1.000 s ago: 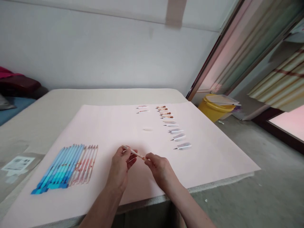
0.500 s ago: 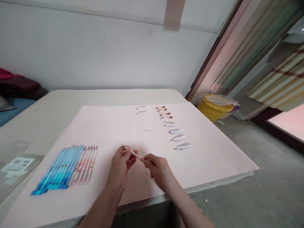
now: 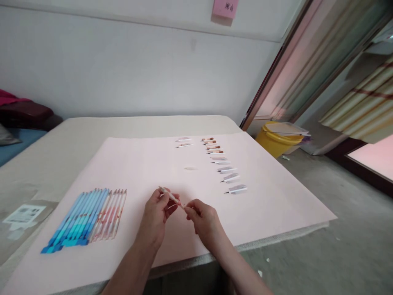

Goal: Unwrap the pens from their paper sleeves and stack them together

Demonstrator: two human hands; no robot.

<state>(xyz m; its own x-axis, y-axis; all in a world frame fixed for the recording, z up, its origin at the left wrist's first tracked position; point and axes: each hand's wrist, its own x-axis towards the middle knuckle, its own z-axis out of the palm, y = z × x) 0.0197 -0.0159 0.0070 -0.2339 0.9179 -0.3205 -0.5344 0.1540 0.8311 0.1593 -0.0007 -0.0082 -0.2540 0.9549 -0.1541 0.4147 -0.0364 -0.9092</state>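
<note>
Between my hands, above the pink sheet point(image 3: 147, 164), is a slim whitish-pink pen point(image 3: 171, 196), slanting down to the right. My left hand point(image 3: 157, 209) pinches its barrel, with the tip pointing up and left. The fingers of my right hand point(image 3: 203, 217) are closed on the lower right end, partly hiding it. To the left lie a row of blue pens point(image 3: 78, 217) and several clear, pink-patterned pens point(image 3: 111, 215) side by side. A small pale strip point(image 3: 190, 168) lies beyond my hands.
Pen refills with small tags point(image 3: 236, 189) run in a column on the right, and brown-ended ones point(image 3: 213, 147) lie farther back. Two more refills point(image 3: 184, 145) lie beside them. A yellow bin point(image 3: 273, 141) stands on the floor past the table's right edge. Clear tape and a label point(image 3: 24, 214) are at left.
The pen has turned slightly between my fingers, and pink markings now show near its lower end. Both hands stay in nearly the same place.
</note>
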